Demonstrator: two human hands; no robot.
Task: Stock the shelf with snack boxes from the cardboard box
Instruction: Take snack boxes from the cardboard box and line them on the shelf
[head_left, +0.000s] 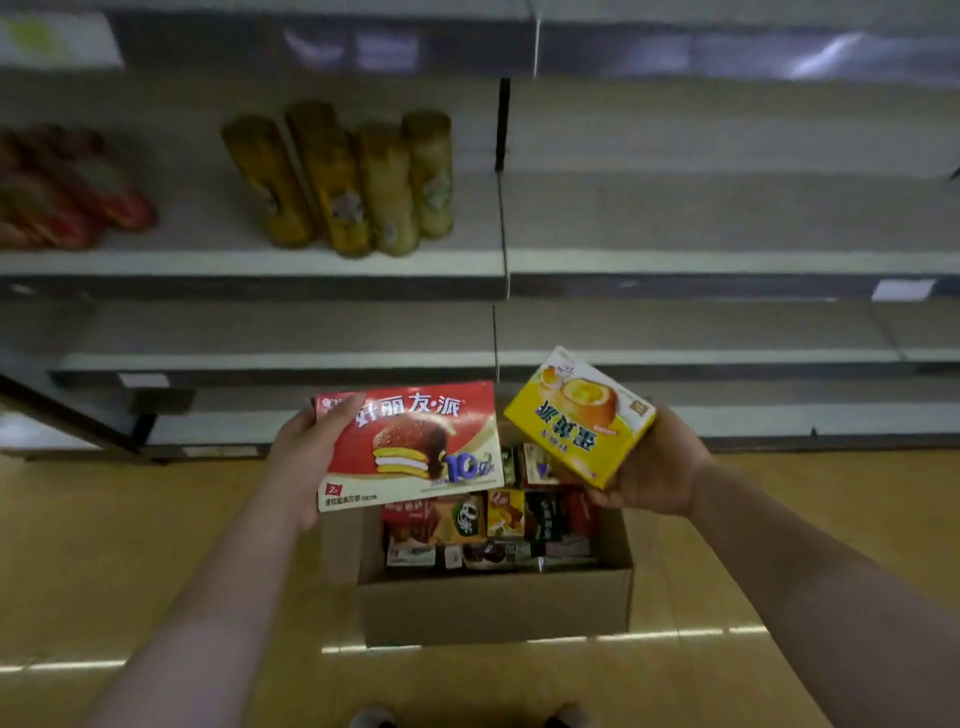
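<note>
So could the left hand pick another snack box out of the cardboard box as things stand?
Probably not: the left hand already has its grip on the red snack box, which it holds over the open cardboard box. It would need to shelve that first.

Well above the fingers and to their left, four yellow-brown snack tubes (353, 182) stand together, the left ones leaning. Farther left lie blurred red packets (67, 192). Below the fingers, a glossy wood-toned floor (156, 545) shows streaks of reflected light.
</note>
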